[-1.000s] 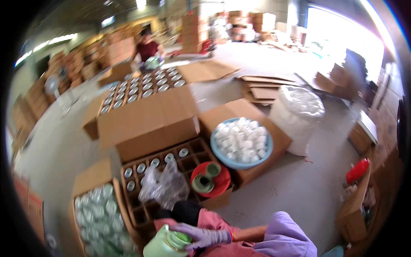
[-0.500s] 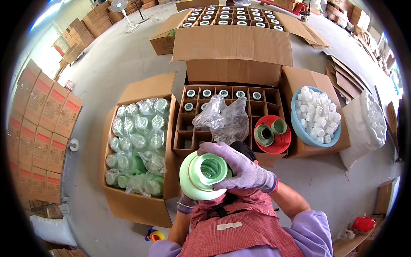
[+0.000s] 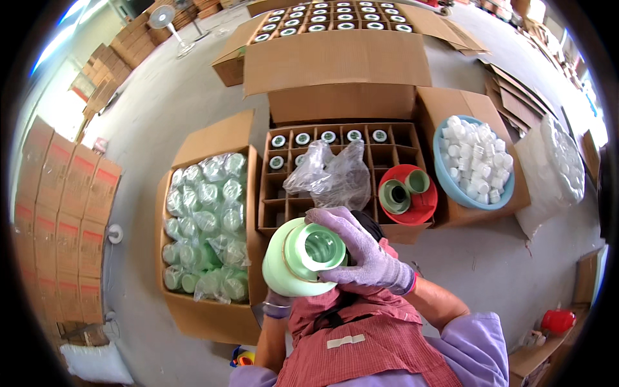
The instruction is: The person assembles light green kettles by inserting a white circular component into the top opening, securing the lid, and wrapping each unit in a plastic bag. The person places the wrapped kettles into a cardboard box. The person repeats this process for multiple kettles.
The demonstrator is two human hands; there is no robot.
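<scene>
I hold a pale green jar (image 3: pixel 303 258) with a gold rim in front of my chest, its open mouth facing up. My right hand (image 3: pixel 361 248), in a lilac glove, wraps over the jar's mouth and right side. My left hand (image 3: pixel 277 303) supports it from below and is mostly hidden. Just beyond stands a divided cardboard box (image 3: pixel 342 171) with capped jars in its far cells and a crumpled clear plastic bag (image 3: pixel 332 174) on top.
To my left an open carton (image 3: pixel 206 219) holds several plastic-wrapped green jars. A red bowl (image 3: pixel 409 193) with green lids and a blue basin (image 3: pixel 474 164) of white caps rest on boxes to the right. Flat cartons are stacked far left; a filled box lies farther ahead.
The view has swung from the room down onto the boxes. The jar has tilted and moved slightly left, with my right hand shifting over its mouth.
</scene>
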